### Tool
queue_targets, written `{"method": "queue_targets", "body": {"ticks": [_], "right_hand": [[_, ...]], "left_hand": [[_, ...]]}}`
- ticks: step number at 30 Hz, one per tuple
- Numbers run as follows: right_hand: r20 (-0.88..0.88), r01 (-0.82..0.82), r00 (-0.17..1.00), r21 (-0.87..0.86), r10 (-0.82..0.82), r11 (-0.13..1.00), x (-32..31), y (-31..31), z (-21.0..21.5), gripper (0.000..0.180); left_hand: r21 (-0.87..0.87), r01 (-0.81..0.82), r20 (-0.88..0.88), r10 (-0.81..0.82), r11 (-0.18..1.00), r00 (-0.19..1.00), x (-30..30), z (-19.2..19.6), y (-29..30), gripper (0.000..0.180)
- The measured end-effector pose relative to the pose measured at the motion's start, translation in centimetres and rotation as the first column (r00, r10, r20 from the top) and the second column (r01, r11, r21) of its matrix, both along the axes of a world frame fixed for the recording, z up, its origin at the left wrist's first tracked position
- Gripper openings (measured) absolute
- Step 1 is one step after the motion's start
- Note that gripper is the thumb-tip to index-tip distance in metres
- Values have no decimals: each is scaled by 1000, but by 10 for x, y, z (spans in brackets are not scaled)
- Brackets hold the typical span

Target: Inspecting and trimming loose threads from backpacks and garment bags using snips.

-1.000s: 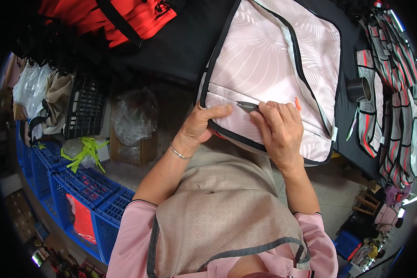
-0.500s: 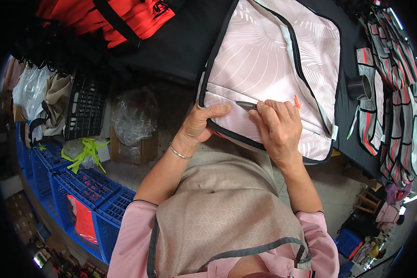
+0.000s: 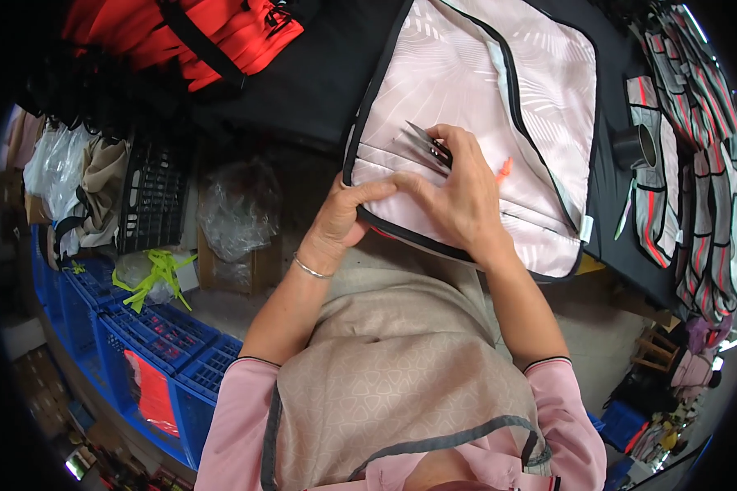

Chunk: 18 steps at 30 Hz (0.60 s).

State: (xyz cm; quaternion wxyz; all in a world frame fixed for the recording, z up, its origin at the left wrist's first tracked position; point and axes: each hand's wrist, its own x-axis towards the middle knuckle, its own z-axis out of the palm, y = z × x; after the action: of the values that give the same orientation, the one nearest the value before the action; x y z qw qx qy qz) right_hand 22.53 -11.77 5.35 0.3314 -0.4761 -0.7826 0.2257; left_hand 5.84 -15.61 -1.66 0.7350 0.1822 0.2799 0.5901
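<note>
A pale pink fabric bag (image 3: pixel 434 78) with white line patterns and black edging lies on the black-covered table. My left hand (image 3: pixel 340 214) grips its near left edge, thumb on top and fingers hidden underneath. In my right hand (image 3: pixel 467 196) are dark thread snips (image 3: pixel 424 146), held over the bag with their pointed blades apart and aimed up and left. My right thumb lies close to my left thumb, by the seam. An orange tab (image 3: pixel 505 169) shows on the bag just right of my right hand. A long slanted slit with black edging runs down the bag's right side.
Red fabric pieces (image 3: pixel 213 41) with a black strap lie at the far left. A dark cup-like cylinder (image 3: pixel 633 149) and grey strips with red lines (image 3: pixel 651 204) are at the right. Blue crates (image 3: pixel 151 331), a black crate (image 3: pixel 149 196) and clear plastic (image 3: pixel 237 209) stand lower left.
My right hand has lifted the snips up and left, turning so both blades show apart. The thumb has come toward my left thumb. My left hand keeps its grip on the edge.
</note>
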Motion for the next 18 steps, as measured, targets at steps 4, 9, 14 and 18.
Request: {"method": "queue_targets", "body": {"ticks": [4, 9, 14, 18], "right_hand": [[-39, 156, 986, -146, -163, 977, 23, 14, -7, 28], [-270, 134, 921, -459, -282, 878, 54, 8, -9, 22], [-269, 111, 938, -363, -218, 925, 45, 14, -28, 22], [-244, 63, 958, -328, -150, 942, 45, 12, -28, 26]], "left_hand": [[-81, -64, -113, 54, 995, 992, -14, -2, -2, 34], [-138, -75, 220, 105, 988, 970, -2, 1, -44, 51], [-87, 90, 322, -58, 992, 945, 53, -4, -84, 55], [-276, -186, 16, 198, 943, 980, 92, 13, -41, 46]]}}
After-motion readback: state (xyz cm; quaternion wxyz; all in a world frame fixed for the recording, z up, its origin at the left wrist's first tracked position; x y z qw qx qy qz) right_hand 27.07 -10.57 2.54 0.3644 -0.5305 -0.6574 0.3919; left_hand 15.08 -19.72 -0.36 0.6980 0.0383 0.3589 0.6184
